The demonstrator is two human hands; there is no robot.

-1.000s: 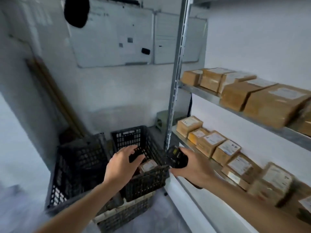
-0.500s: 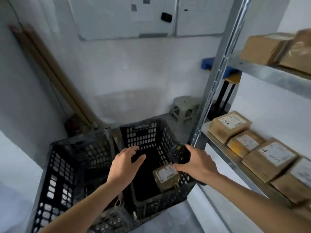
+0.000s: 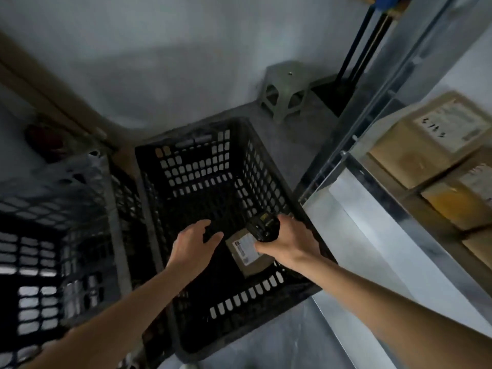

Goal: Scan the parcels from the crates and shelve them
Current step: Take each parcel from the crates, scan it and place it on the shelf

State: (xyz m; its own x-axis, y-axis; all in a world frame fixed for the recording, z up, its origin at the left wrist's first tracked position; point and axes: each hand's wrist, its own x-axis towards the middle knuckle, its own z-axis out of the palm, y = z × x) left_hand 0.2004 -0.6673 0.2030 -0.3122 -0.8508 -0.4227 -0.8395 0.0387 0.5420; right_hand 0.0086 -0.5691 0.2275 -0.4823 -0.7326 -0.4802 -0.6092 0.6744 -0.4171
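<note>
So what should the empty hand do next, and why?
Probably reach down and grip the parcel. The left hand hovers open beside it, holding nothing, and the right hand already holds the scanner over its label.

- Two arms of one person show, entering from the lower edge of the view.
- Both forearms are bare all the way to the bottom edge; no sleeve, cuff or fabric covers them in view.
- The left hand (image 3: 191, 245) is bare: no glove, and no ring visible on its fingers.
- The right hand (image 3: 288, 242) is also bare and ungloved.
- Neither wrist carries a watch, band or bracelet.
- The fingers look slim; nails are too blurred to describe.
- No clothing of the torso or legs appears.
</note>
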